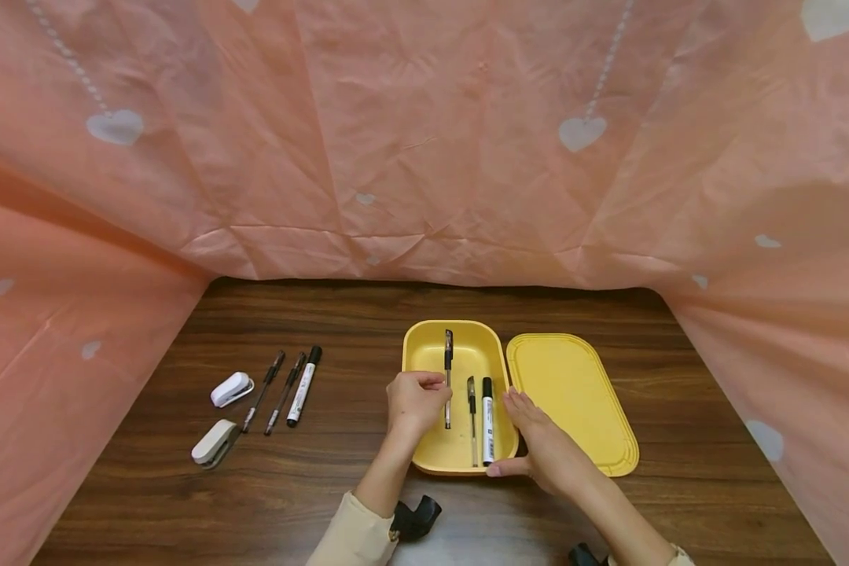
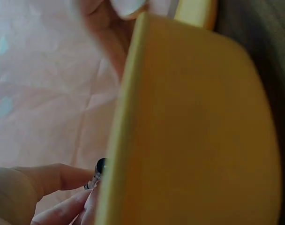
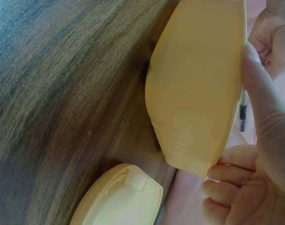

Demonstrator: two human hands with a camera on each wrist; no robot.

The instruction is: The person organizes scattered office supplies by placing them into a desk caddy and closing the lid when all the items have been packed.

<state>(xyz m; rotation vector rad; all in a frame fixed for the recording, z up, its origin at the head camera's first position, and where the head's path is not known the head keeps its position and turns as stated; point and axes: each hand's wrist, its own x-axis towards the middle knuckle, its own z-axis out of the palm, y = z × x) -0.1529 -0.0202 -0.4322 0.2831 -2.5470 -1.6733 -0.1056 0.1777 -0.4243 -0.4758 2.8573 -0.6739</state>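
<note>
In the head view, my left hand (image 1: pixel 416 405) pinches a black-capped gel pen (image 1: pixel 449 358) upright in the picture, over a yellow plastic box (image 1: pixel 428 456). The left wrist view shows the thumb and fingers on the pen (image 2: pixel 100 169) beside the box's wall. Inside the box lie another gel pen (image 1: pixel 472 405) and a white marker (image 1: pixel 487 424) with a black cap, side by side. My right hand (image 1: pixel 548 444) rests against the box's right side, fingers extended along it. Its thumb touches the near right rim, as the right wrist view shows on the box (image 3: pixel 196 89).
A yellow lid (image 1: pixel 573 401) lies right of the box on the wooden table (image 1: pixel 339 487). On the left are two gel pens (image 1: pixel 264 391) (image 1: pixel 285 393), a marker (image 1: pixel 304 387), a white stapler (image 1: pixel 231 388) and a beige stapler (image 1: pixel 215 443). Pink curtain (image 1: pixel 424 157) surrounds the table.
</note>
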